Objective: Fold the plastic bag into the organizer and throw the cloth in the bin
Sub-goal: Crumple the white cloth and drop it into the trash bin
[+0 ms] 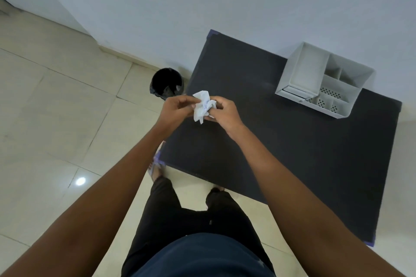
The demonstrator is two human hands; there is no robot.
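Over the dark table (281,141), both hands (177,108) (225,112) pinch a crumpled white bag (203,107).

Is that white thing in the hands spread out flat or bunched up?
Bunched up. The white crumpled piece is a wrinkled wad pinched between the left hand and right hand.

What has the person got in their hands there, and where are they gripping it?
A crumpled white plastic bag, held above the table's edge. The left hand pinches its left side, the right hand its right side.
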